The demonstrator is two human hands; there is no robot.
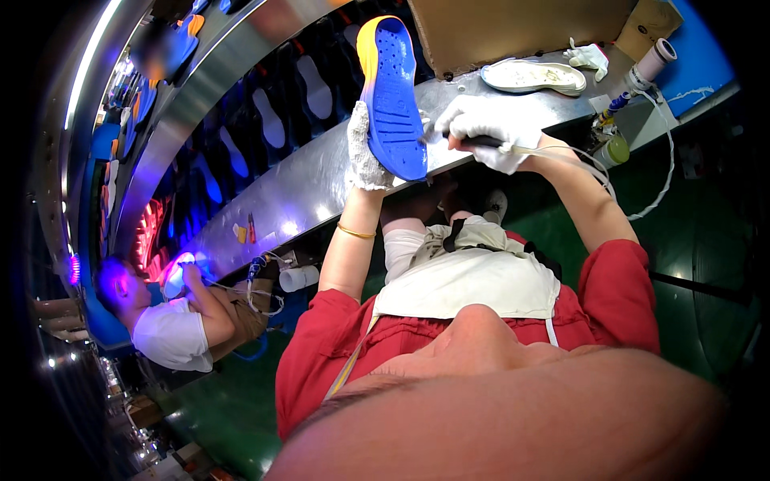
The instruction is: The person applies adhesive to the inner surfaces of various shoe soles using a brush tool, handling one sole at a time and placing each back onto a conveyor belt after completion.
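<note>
My left hand (365,156), in a white knit glove, grips a shoe sole (395,104) by its left edge and heel end. The sole is tilted up over the bench edge, blue inside with small holes near the toe and an orange-yellow side wall. Gloved in white as well, my right hand (493,132) is closed round the dark handle of a brush (481,141). The brush tip is at the right edge of the sole's heel half; whether it touches is hard to tell. A thin pale hose (573,156) runs from the handle past my right wrist.
A metal bench (313,180) curves across, with a dark belt of soles (269,116) behind it. Right of my hands lie a whitish sole (533,77) and a loose glove (588,58), near a cardboard box (513,32). At left, another person (172,329) sits under purple light.
</note>
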